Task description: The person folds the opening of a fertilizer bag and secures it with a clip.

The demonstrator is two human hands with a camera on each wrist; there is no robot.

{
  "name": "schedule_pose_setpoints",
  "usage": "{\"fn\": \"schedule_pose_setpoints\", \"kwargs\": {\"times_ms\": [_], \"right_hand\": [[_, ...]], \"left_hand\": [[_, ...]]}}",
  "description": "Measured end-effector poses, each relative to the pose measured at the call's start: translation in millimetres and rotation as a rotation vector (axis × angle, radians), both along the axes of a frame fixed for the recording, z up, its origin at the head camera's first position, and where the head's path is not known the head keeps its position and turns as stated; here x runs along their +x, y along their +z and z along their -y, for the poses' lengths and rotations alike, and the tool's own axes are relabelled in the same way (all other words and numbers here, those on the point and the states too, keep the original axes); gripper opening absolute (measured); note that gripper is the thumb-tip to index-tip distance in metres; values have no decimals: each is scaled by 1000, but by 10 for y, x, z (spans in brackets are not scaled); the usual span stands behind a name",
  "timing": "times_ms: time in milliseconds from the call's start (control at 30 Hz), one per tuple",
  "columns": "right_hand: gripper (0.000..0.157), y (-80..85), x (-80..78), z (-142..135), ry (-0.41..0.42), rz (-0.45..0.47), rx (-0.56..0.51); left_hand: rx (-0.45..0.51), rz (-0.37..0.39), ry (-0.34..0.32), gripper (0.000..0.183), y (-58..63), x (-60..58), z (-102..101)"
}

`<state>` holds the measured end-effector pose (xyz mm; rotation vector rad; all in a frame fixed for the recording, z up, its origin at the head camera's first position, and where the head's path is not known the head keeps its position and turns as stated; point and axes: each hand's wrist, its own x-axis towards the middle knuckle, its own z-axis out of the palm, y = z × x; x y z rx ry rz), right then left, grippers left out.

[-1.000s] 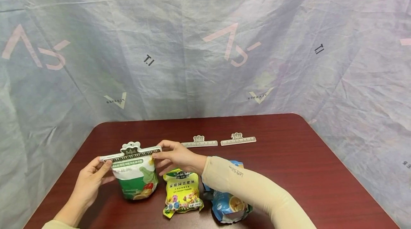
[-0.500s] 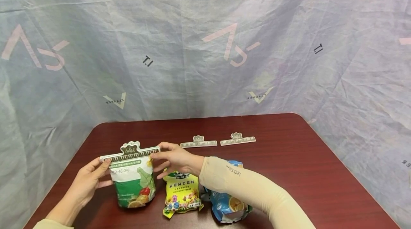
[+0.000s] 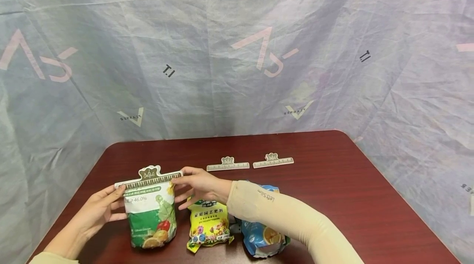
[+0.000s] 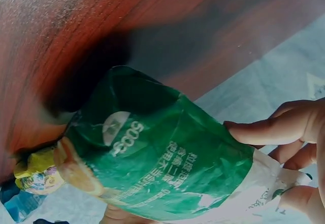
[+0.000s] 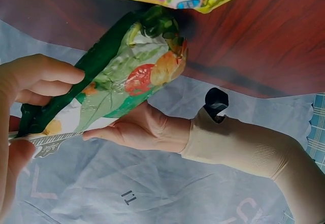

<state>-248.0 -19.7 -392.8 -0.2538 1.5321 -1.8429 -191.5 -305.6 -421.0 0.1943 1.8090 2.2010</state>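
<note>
A green and white bag (image 3: 149,223) printed with vegetables hangs upright from a long sealing clip (image 3: 149,179) across its top edge. Piano keys decorate the clip. My left hand (image 3: 98,210) pinches the clip and bag top at the left end, thumb in front. At the right end, my right hand (image 3: 201,186) pinches the same clip, its lower fingers spread beside the bag. The left wrist view shows the bag's green back (image 4: 152,148) tilted over the table and its dark shadow. Whether its bottom touches the table is unclear.
Right of the held bag lies a yellow fertilizer bag (image 3: 209,225). A blue bag (image 3: 261,237) beyond it is partly hidden by my right sleeve. Two more piano-key clips (image 3: 228,165) lie farther back on the dark red table (image 3: 333,181). A grey cloth (image 3: 207,70) hangs behind.
Both hands have brought the clipped bag slightly down and towards me. Its front now faces me more fully, with more of the printed vegetables showing. The other bags and clips stay in place.
</note>
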Motion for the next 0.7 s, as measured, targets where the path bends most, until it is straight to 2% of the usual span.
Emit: {"fn": "schedule_pose_setpoints", "kwargs": {"times_ms": [167, 400, 700], "right_hand": [[20, -12, 3, 9, 9, 28, 4], [20, -32, 27, 36, 20, 66, 5], [17, -48, 41, 58, 33, 57, 42]], "left_hand": [[10, 67, -64, 29, 28, -16, 41], [-12, 169, -111, 30, 57, -36, 81], [-33, 196, -145, 30, 27, -62, 111]]}}
